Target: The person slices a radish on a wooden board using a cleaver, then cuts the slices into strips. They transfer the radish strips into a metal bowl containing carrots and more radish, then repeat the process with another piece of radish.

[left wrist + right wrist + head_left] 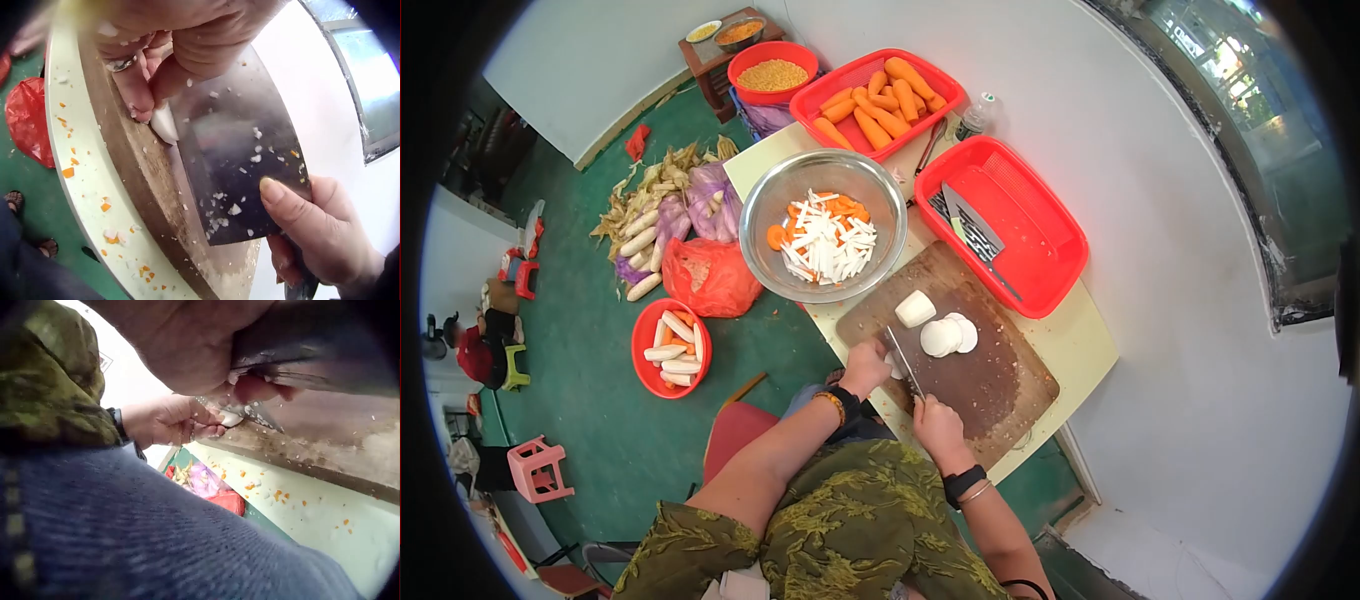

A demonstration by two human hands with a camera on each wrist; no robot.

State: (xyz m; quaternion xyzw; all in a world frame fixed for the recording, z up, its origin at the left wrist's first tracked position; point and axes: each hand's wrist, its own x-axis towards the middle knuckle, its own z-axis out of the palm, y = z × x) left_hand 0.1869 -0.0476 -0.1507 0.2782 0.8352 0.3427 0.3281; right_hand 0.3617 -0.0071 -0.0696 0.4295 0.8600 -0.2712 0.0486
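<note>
My left hand [866, 368] pinches a piece of white radish [165, 125] at the near left edge of a wooden cutting board [1010, 385]. In my right hand [940, 428] is the handle of a cleaver [240, 159], its broad blade standing right beside that piece. The right thumb lies against the blade's face, which is speckled with white and orange bits. On the board beyond the blade sit a short radish chunk [915, 309] and several round radish slices [948, 336]. A steel bowl [752, 215] behind the board holds white radish sticks and orange carrot slices.
A red basket [1065, 235] with a grater [972, 222] across it stands behind the board. Farther back are a red basin of carrots [885, 115] and a plastic bottle [976, 117]. On the floor at left, a red tub [640, 345] holds radishes and carrots beside a red bag [710, 278].
</note>
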